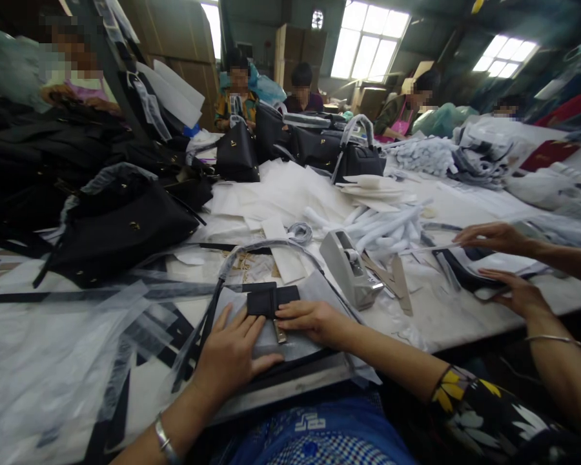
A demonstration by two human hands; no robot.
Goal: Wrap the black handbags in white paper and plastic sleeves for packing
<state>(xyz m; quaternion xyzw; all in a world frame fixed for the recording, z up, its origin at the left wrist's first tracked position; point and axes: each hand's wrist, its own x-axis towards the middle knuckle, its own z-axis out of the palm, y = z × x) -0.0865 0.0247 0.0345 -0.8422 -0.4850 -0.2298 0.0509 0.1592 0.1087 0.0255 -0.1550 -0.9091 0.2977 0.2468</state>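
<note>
Both hands are at the near edge of the surface (440, 323), over a black bag part (213, 316) covered by a pale translucent sheet (266, 345). A small black leather piece (260, 302) lies on that sheet, with a metal clasp (281, 332) extending below it toward the wearer.

The left hand (235, 352) is palm down and open, thumb set apart, fingertips at the lower left edge of the leather piece; it grips nothing visible. The right hand (322, 321) has its fingers extended close together, fingertips on the leather piece just above the clasp; whether it pinches the piece cannot be told.

A handle (271, 244) wrapped in clear film arches beyond the leather piece. A grey tape dispenser (351, 271) stands to the right, near brown strips (401, 284). A finished black bag (121, 226) sits to the left. At far right, a co-worker's hands (518, 294) rest on another black item (458, 271) with white sheeting.
</note>
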